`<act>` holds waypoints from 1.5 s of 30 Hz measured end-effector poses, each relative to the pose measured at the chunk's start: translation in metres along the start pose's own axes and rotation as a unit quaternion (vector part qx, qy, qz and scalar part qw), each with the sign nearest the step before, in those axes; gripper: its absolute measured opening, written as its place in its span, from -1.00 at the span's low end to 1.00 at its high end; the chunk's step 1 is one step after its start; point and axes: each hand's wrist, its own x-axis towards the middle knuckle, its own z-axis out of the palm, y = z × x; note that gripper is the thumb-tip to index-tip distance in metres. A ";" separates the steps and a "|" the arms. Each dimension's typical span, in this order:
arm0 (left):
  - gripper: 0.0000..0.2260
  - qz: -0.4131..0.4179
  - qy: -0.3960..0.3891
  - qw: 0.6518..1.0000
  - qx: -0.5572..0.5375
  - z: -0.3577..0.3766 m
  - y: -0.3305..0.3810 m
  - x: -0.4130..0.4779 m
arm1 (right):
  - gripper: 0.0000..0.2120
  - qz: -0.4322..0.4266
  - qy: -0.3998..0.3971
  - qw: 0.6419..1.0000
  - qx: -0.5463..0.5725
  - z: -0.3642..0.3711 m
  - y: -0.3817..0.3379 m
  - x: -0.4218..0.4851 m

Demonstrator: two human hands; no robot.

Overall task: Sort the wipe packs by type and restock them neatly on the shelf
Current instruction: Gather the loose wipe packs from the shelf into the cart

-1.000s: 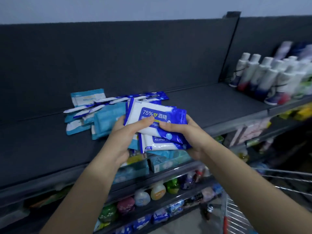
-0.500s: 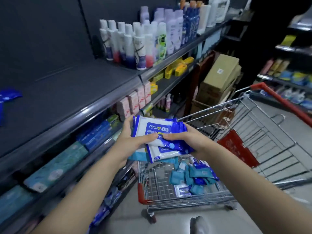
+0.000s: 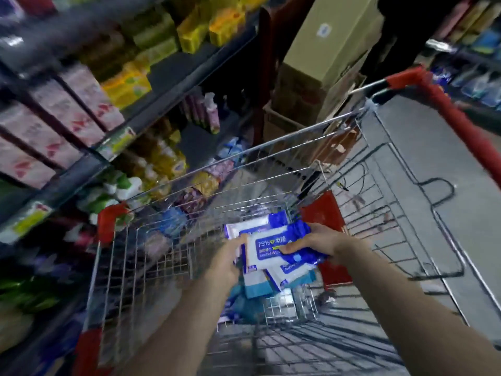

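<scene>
A stack of white and blue alcohol wipe packs [image 3: 271, 249] hangs over the basket of a wire shopping cart [image 3: 151, 240]. My left hand [image 3: 230, 260] grips the stack's left edge, and my right hand [image 3: 314, 240] grips its right side with the thumb on top. Pale teal packs [image 3: 256, 287] stick out under the stack. More blue packs [image 3: 244, 308] lie blurred on the cart floor below. The shelf with the sorted wipes is out of view.
Store shelves [image 3: 113, 142] packed with pink boxes, yellow packs and bottles run along the left. Cardboard boxes [image 3: 325, 55] stand behind the cart. The cart's red handle [image 3: 444, 104] is at the right, over grey floor. Another shelf [image 3: 477, 63] sits far right.
My view has swung from the dark shelf, right and down, to the cart. Both hands kept hold of the wipe stack and now carry it low over the cart basket.
</scene>
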 end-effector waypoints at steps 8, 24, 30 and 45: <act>-0.88 -0.043 0.129 0.989 -0.051 0.000 -0.033 0.113 | -0.34 0.157 0.028 0.984 0.078 -0.020 0.112 0.128; -0.47 0.183 0.136 0.608 0.760 -0.050 0.021 0.054 | -0.33 -0.085 0.156 0.881 -0.438 0.052 0.005 0.110; -0.33 0.314 0.270 0.468 0.781 -0.090 0.099 -0.067 | -0.33 -0.246 0.146 0.740 -0.608 0.151 -0.094 0.024; -0.32 0.389 0.583 0.385 0.601 -0.437 0.157 -0.398 | -0.46 -0.592 0.122 0.581 -0.545 0.572 -0.205 -0.176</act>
